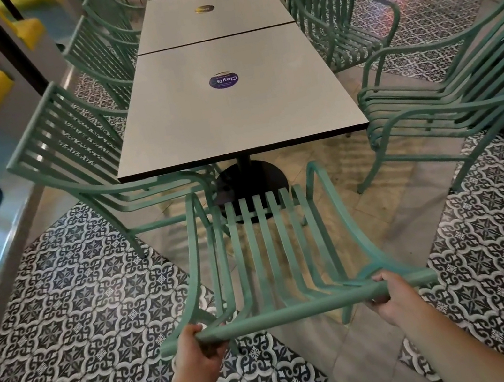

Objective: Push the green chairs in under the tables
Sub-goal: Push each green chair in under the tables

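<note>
- The left hand (194,347) is grasping the top rail of the near green chair (265,255) at its left end, fingers curled over the bar.
- The right hand (392,295) is grasping the same rail towards its right end, thumb under and fingers over.
- That chair is standing at 6 o'clock from the nearest table (231,120), facing the table's short end, its seat front lying close to the black pedestal base (248,188) and not yet under the top.
- A green chair at 9 o'clock (80,160) is sitting tucked against the table's left edge, its arm reaching under the top.
- A green chair at 3 o'clock (450,102) is standing apart from the table's right edge, turned at an angle.
- More green chairs are lining both sides towards 12 o'clock, beside the further tables (213,15).
- A round purple sticker (224,80) is lying on the nearest tabletop.
- Patterned floor tiles (75,323) are spreading under the hands.
</note>
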